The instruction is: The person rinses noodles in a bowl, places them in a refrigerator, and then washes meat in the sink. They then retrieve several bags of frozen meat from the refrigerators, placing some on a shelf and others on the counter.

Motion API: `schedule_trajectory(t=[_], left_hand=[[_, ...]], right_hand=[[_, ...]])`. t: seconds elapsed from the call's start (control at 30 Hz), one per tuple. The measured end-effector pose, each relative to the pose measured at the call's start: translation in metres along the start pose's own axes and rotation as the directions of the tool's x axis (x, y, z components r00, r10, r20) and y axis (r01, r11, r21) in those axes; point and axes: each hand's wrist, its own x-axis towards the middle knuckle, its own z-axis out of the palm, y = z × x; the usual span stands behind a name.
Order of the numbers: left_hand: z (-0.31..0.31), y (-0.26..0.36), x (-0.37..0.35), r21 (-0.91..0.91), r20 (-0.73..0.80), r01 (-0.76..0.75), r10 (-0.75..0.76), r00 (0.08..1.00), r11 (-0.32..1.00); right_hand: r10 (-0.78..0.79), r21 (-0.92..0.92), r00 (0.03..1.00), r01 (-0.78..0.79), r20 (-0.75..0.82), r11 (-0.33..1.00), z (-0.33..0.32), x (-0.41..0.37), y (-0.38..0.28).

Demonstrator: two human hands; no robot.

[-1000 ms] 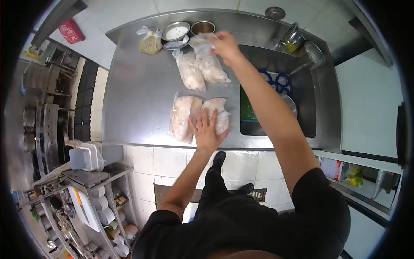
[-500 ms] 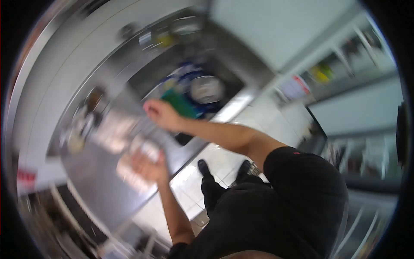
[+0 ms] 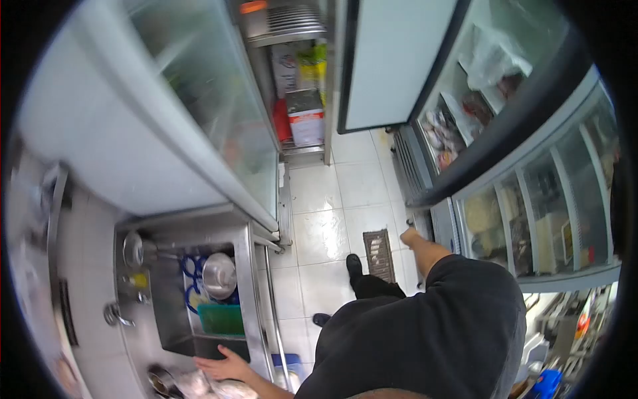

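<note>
My left hand (image 3: 222, 367) lies flat with fingers spread on the steel counter's edge at the bottom of the view, beside clear bags of pale raw meat (image 3: 199, 386). It holds nothing. My right hand (image 3: 410, 235) is stretched out to the right, at the near edge of a glass-topped freezer (image 3: 465, 166). It is small in view and its fingers cannot be made out. My dark-sleeved body fills the lower right.
A steel sink (image 3: 169, 312) holds a metal bowl (image 3: 219, 274), a green tub (image 3: 221, 319) and a blue rack. A tap (image 3: 114, 312) stands at its left. An open fridge door (image 3: 392, 60) is at the top, and a floor drain (image 3: 378, 254) lies by my foot.
The view has swung right, from the counter to the floor and freezers. My right hand left the bags at the counter's back and now reaches to the freezer. My left hand stays by the bags.
</note>
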Motion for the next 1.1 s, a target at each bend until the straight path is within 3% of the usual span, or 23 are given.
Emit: schedule_trajectory(t=[0.03,0.07,0.13,0.17,0.23,0.3,0.37,0.43,0.5,0.53,0.57,0.6,0.63,0.67,0.7,0.77,0.83,0.93,1.07,1.1], left_hand=[[-0.002,0.039,0.008,-0.095,-0.003,-0.075,0.075,0.997,0.993],[-0.005,0.088,0.012,-0.195,-0.005,-0.143,0.145,0.989,0.97],[-0.004,0.176,0.02,-0.358,-0.005,-0.303,0.323,0.947,0.883],[-0.006,0.219,0.019,-0.427,-0.006,-0.379,0.417,0.909,0.821],[-0.034,0.313,0.004,-0.57,0.029,-0.429,0.539,0.842,0.701],[-0.048,0.385,-0.011,-0.705,0.054,-0.418,0.631,0.774,0.573],[-0.06,0.447,-0.026,-0.76,0.041,-0.429,0.695,0.717,0.488],[-0.064,0.497,-0.038,-0.791,0.04,-0.438,0.75,0.66,0.428],[-0.063,0.538,-0.05,-0.854,0.039,-0.392,0.793,0.609,0.343],[-0.058,0.556,-0.057,-0.865,0.034,-0.393,0.816,0.577,0.313],[-0.051,0.572,-0.062,-0.866,0.026,-0.41,0.845,0.534,0.286],[-0.041,0.587,-0.068,-0.869,0.018,-0.424,0.872,0.49,0.256],[-0.031,0.601,-0.073,-0.87,0.008,-0.438,0.895,0.446,0.227],[-0.023,0.616,-0.08,-0.881,-0.011,-0.436,0.914,0.406,0.184],[-0.018,0.631,-0.086,-0.898,0.005,-0.403,0.922,0.388,0.175],[-0.013,0.661,-0.101,-0.929,0.043,-0.331,0.938,0.345,0.164],[-0.008,0.69,-0.114,-0.951,0.062,-0.272,0.952,0.299,0.147],[0.01,0.742,-0.131,-0.973,0.033,-0.211,0.967,0.252,0.088],[0.036,0.821,-0.16,-0.986,0.109,-0.11,0.98,0.164,0.128],[0.036,0.847,-0.167,-0.994,0.063,-0.079,0.99,0.128,0.073]], right_hand=[[0.103,0.129,0.985,-0.121,0.14,0.984,-0.03,-0.026,0.007],[-0.021,-0.006,0.983,0.023,0.182,1.0,-0.036,-0.019,0.017],[-0.137,0.013,0.981,0.136,0.136,0.991,-0.032,-0.016,0.035],[-0.114,0.149,0.993,0.109,0.025,0.983,-0.036,-0.019,0.032],[-0.111,0.313,0.987,0.07,0.116,0.947,-0.046,-0.01,0.032],[-0.301,0.188,0.949,0.313,-0.091,0.931,-0.042,0.017,0.042],[-0.203,0.34,0.972,0.233,-0.12,0.911,-0.074,0.028,0.044],[-0.096,0.497,0.934,0.268,-0.344,0.825,-0.114,0.057,0.049],[0.078,0.639,0.864,0.303,-0.497,0.707,-0.205,0.085,0.05],[0.151,0.567,0.727,0.37,-0.67,0.736,-0.264,0.089,0.046],[0.125,0.395,0.409,0.685,-0.904,0.612,-0.321,0.104,0.047],[0.148,0.461,0.537,0.514,-0.83,0.723,-0.405,0.06,0.04],[0.166,0.435,0.461,0.574,-0.872,0.694,-0.479,0.008,0.019],[-0.029,-0.03,-0.009,0.541,-1.0,0.841,-0.526,0.024,0.029],[-0.105,-0.123,-0.064,0.444,-0.992,0.887,-0.582,-0.003,0.024],[-0.258,-0.258,-0.014,0.055,-0.966,0.964,-0.668,-0.059,0.008],[-0.356,-0.37,0.119,-0.456,-0.927,0.81,-0.734,-0.034,0.032],[-0.286,-0.421,0.309,-0.647,-0.907,0.636,-0.803,-0.023,0.059],[-0.322,-0.468,0.339,-0.635,-0.884,0.615,-0.868,-0.006,0.055],[-0.331,-0.487,0.358,-0.595,-0.873,0.639,-0.881,0.001,0.053]])
